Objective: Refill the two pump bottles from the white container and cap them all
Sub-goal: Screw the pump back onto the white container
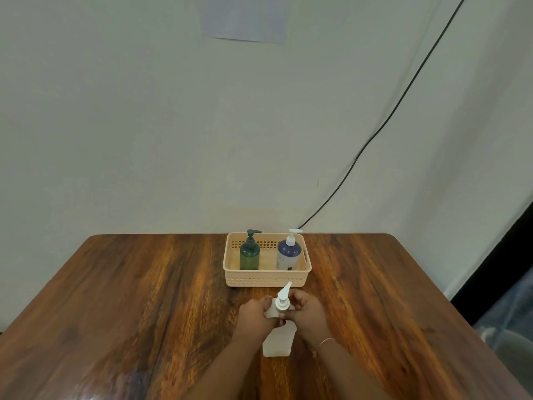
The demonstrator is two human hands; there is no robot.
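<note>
Standing on the near middle of the table (144,298), the white container (278,340) is held by both hands. The left hand (252,316) has its fingers curled round the shoulder, and the right hand (308,311) curls its fingers at the neck, just below the white pump (283,297) (its spout points away from the person). Behind it, a peach plastic basket (266,280) with a perforated wall holds two upright bottles, well apart: the green bottle (249,256) on the left and the dark blue bottle (288,255) on the right. The table is glossy, streaked brown wood with rounded corners. The pale wall (115,125) carries a black cable (375,134) and a sheet of paper (245,18).
</note>
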